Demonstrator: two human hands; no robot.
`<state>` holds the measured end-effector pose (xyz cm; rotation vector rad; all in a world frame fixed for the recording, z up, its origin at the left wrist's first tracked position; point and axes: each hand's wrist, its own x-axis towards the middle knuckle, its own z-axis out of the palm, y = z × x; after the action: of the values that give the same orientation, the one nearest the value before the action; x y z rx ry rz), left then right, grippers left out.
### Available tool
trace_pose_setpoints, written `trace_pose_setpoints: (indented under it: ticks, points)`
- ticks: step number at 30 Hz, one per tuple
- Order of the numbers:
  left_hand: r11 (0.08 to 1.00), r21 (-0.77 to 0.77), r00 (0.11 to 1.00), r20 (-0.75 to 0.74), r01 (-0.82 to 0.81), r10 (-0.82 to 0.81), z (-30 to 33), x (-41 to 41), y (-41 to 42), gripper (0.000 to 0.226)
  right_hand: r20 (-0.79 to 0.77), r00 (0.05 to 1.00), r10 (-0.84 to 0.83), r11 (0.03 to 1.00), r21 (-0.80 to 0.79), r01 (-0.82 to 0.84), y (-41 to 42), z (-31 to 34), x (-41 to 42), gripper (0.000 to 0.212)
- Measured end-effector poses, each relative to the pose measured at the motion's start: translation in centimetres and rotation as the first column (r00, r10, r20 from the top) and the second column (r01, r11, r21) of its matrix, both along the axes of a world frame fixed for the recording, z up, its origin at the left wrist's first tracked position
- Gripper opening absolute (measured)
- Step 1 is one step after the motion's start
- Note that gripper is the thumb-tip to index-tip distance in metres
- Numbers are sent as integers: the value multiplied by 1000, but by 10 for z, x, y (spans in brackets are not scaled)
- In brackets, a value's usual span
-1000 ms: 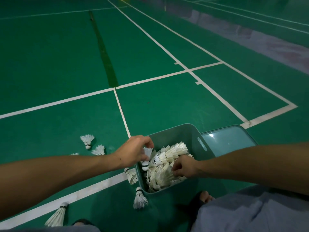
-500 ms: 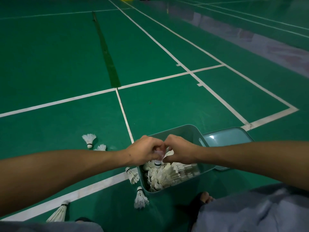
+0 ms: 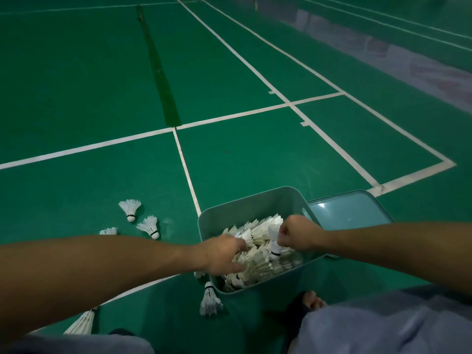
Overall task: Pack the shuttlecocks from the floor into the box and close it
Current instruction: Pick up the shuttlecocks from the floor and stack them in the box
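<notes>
A grey-green plastic box (image 3: pixel 251 201) stands on the green court floor, filled with white shuttlecocks (image 3: pixel 258 261). My right hand (image 3: pixel 297 236) hovers over the box and pinches one shuttlecock (image 3: pixel 274 240) by its feathers, cork end down. My left hand (image 3: pixel 223 255) reaches over the box's left rim, fingers spread onto the pile inside. Loose shuttlecocks lie on the floor to the left (image 3: pixel 130 208) (image 3: pixel 149 226), one (image 3: pixel 210 300) lies in front of the box, and another (image 3: pixel 81 323) lies at the lower left. The box lid (image 3: pixel 348 209) lies flat behind the box on the right.
White court lines (image 3: pixel 187 175) cross the floor around the box. My bare foot (image 3: pixel 313 300) and grey-clad knee (image 3: pixel 383 325) sit just in front of the box on the right. My other knee (image 3: pixel 76 344) fills the bottom left corner.
My hands met above the box and the shuttlecock passed from left to right. Since then the left hand has dropped onto the pile and the right has moved right holding the shuttlecock.
</notes>
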<state>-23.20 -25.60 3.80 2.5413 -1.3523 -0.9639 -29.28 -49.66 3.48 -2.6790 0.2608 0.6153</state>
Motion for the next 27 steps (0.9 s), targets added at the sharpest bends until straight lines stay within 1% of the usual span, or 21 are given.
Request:
trace_pose_setpoints:
  ticks: [3,6,10,14,19,24,27]
  points:
    - [996,91,999,-44,19,-15,-17,-8,-3,62,-72,994,-79,995,55,83,0,-13,-4,13]
    - [994,106,996,-89,11,-1,-27,-16,-10,60,-122,985,-121,987,95,133,2,-21,-7,19]
    - [995,92,992,-125,-24,36,-33,-20,-18,57,-200,971,-130,977,139,159,5,-31,-13,19]
    - [995,87,986,-159,-44,58,-40,-20,-19,53,-270,952,-143,961,190,198,5,-44,-14,29]
    - [991,101,969,-226,-83,104,-45,-19,-17,49,-333,940,-77,975,170,141,4,-51,-14,33]
    - [992,75,961,-251,-102,118,-41,-14,-13,48,-369,929,-24,970,217,111,-3,-51,-12,26]
    - [992,20,968,-215,-125,126,-31,-7,-8,49,-358,934,-18,960,254,117,-8,-42,-10,13]
